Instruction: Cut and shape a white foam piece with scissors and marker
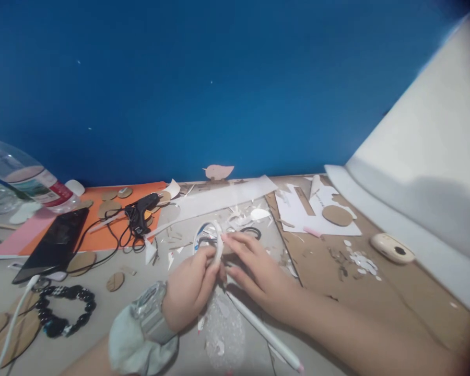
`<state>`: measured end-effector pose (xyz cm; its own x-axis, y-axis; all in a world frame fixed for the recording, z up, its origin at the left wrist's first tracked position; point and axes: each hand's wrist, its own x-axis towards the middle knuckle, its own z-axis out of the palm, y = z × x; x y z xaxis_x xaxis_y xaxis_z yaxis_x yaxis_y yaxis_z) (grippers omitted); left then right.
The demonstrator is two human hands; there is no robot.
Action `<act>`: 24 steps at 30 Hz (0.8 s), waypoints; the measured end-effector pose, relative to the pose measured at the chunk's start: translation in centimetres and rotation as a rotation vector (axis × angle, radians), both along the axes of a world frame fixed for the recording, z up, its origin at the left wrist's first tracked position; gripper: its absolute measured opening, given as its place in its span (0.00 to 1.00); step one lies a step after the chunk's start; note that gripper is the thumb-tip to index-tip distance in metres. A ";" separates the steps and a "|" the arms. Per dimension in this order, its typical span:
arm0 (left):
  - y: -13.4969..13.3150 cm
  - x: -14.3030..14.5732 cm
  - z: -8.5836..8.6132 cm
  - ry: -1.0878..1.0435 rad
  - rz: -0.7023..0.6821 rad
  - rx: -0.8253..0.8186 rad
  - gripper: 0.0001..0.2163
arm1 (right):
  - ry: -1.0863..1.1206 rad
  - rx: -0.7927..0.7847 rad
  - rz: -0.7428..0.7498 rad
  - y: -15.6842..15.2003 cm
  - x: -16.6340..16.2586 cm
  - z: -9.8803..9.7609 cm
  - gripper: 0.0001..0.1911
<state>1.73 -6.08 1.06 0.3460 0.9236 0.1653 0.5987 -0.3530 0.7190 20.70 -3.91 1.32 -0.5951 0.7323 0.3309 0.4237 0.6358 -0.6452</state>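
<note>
My left hand (190,290), with a watch on the wrist, is closed around a curved white strip (218,241) that bends up in an arc. My right hand (254,271) pinches the same strip from the right, fingers pressed to its upper end. A long white pen (264,331) lies under my right hand, slanting toward the near edge. Crumpled clear wrap (223,326) lies just below both hands. Black scissor handles (250,231) show partly behind the fingers.
A glue gun (143,206) with a black cord lies on an orange sheet (102,230). Phone (55,245), bead bracelet (65,308) and plastic bottle (27,180) are at the left. Brown cardboard (337,271), paper scraps and a cream oval device (391,248) are at the right.
</note>
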 end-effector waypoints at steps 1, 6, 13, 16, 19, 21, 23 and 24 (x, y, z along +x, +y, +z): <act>0.1 -0.1 -0.1 -0.011 -0.006 -0.007 0.08 | 0.000 0.013 0.015 0.0 -0.1 0.0 0.23; 0.3 -0.6 0.2 -0.074 -0.002 -0.047 0.07 | 0.042 0.039 0.056 -0.2 0.1 -0.2 0.23; 0.6 -0.9 -0.2 -0.175 0.113 -0.068 0.08 | 0.062 0.102 -0.217 0.9 0.5 0.3 0.19; 0.9 -1.1 -0.4 -0.261 0.201 -0.042 0.08 | -0.301 0.124 -0.256 1.5 0.3 1.0 0.11; 1.1 -1.3 -0.5 -0.337 0.247 -0.037 0.07 | -0.633 0.200 -0.241 1.6 0.3 1.5 0.08; 1.3 -1.3 -0.6 -0.362 0.259 -0.047 0.07 | -0.733 0.233 -0.257 1.5 0.5 1.7 0.09; 1.4 -1.4 -0.7 -0.373 0.264 -0.048 0.08 | -0.787 0.243 -0.268 1.5 0.9 2.0 0.09; 1.4 -1.4 -0.7 -0.380 0.263 -0.048 0.08 | -0.808 0.244 -0.271 1.6 1.1 2.2 0.09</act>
